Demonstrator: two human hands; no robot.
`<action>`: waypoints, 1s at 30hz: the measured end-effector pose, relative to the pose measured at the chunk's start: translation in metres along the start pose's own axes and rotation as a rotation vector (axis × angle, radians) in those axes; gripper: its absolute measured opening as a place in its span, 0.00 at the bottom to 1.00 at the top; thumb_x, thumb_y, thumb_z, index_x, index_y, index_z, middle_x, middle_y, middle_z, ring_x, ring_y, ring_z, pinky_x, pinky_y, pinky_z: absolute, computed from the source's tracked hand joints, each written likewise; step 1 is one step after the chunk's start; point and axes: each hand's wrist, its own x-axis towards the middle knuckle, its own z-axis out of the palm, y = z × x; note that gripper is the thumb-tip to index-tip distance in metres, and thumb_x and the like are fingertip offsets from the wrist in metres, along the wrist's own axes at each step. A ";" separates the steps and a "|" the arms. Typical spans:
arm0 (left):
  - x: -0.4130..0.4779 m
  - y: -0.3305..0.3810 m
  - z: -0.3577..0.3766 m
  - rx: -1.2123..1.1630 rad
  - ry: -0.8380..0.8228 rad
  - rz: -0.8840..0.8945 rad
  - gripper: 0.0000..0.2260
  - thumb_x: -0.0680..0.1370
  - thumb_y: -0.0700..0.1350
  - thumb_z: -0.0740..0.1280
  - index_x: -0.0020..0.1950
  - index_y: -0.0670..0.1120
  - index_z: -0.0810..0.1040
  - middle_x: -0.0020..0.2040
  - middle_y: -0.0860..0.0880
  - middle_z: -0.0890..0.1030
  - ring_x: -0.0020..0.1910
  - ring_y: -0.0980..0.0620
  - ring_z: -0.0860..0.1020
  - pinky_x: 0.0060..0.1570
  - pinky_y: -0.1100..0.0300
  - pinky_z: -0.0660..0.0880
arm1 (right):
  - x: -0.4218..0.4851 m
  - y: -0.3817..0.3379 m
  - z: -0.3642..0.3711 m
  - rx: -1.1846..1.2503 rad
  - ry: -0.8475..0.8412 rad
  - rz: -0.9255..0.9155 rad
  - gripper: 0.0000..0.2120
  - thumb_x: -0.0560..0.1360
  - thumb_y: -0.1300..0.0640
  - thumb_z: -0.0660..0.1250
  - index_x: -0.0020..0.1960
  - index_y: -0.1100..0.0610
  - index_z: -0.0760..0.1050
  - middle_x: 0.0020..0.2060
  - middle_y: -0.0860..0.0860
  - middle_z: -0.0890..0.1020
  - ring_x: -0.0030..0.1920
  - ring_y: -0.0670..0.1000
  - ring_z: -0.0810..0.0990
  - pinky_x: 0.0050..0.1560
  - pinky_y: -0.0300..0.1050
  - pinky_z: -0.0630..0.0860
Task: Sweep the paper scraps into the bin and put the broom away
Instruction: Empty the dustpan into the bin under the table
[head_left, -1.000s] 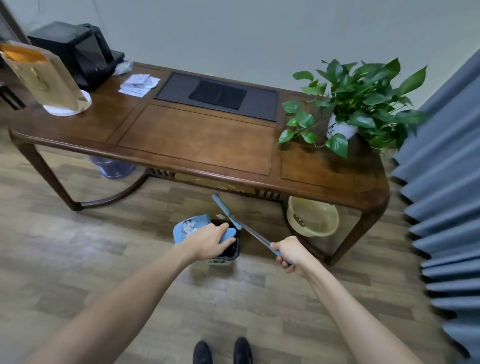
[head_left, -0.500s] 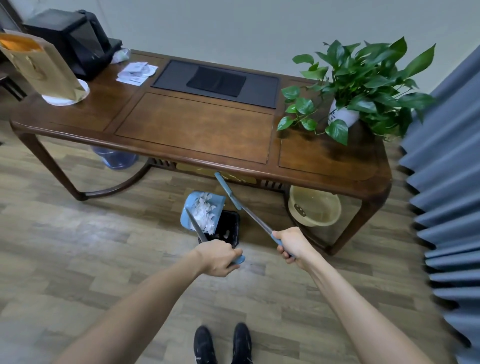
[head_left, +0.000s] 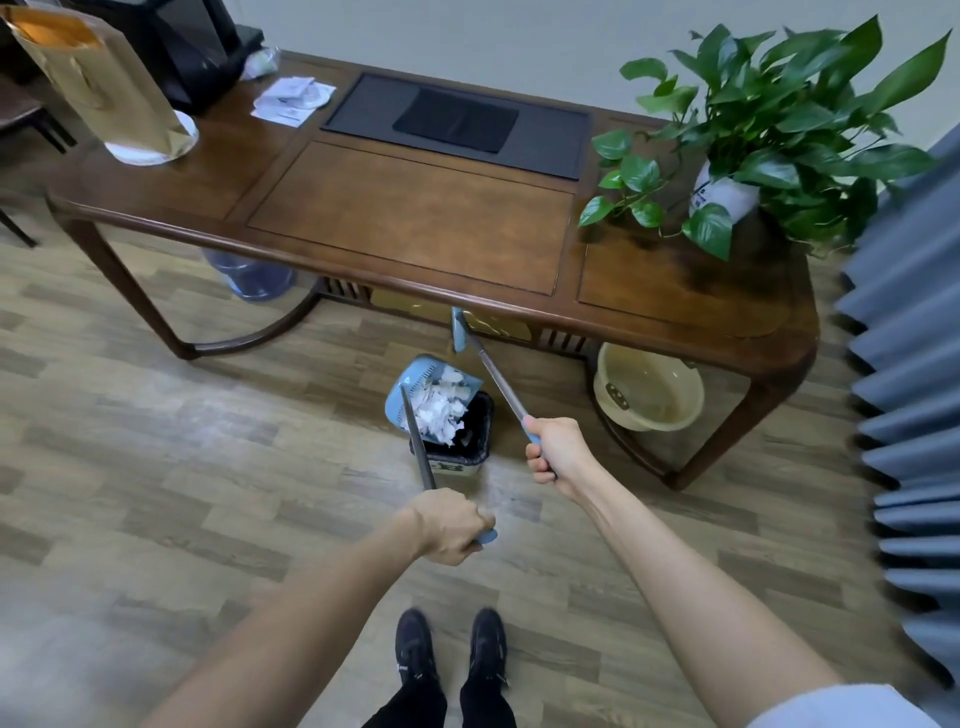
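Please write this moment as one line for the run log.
left hand: holds dustpan handle | dustpan: tipped over bin, scraps inside | right hand: holds broom

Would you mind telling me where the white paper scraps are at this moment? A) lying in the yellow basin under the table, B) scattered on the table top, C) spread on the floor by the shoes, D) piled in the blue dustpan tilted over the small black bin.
D: the paper scraps sit heaped in the dustpan, which is tipped over the bin.
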 end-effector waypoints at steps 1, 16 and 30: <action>-0.001 0.002 0.003 0.008 -0.004 0.005 0.14 0.80 0.50 0.60 0.60 0.42 0.73 0.51 0.38 0.83 0.48 0.35 0.81 0.47 0.48 0.78 | 0.003 0.002 0.004 0.027 -0.003 0.022 0.07 0.81 0.58 0.59 0.57 0.57 0.71 0.29 0.51 0.65 0.23 0.46 0.58 0.20 0.34 0.53; -0.012 0.004 0.002 0.038 0.071 -0.025 0.13 0.80 0.50 0.59 0.59 0.43 0.73 0.51 0.39 0.83 0.48 0.35 0.81 0.40 0.51 0.74 | 0.003 0.008 0.004 0.062 0.021 0.046 0.04 0.80 0.58 0.60 0.52 0.57 0.73 0.28 0.51 0.66 0.21 0.46 0.60 0.19 0.36 0.54; -0.020 0.016 0.006 0.054 0.090 -0.009 0.11 0.80 0.47 0.59 0.58 0.42 0.73 0.51 0.39 0.83 0.47 0.36 0.82 0.37 0.53 0.69 | -0.003 0.009 0.017 0.167 0.032 0.061 0.10 0.81 0.58 0.59 0.60 0.60 0.72 0.28 0.51 0.65 0.23 0.46 0.59 0.19 0.36 0.54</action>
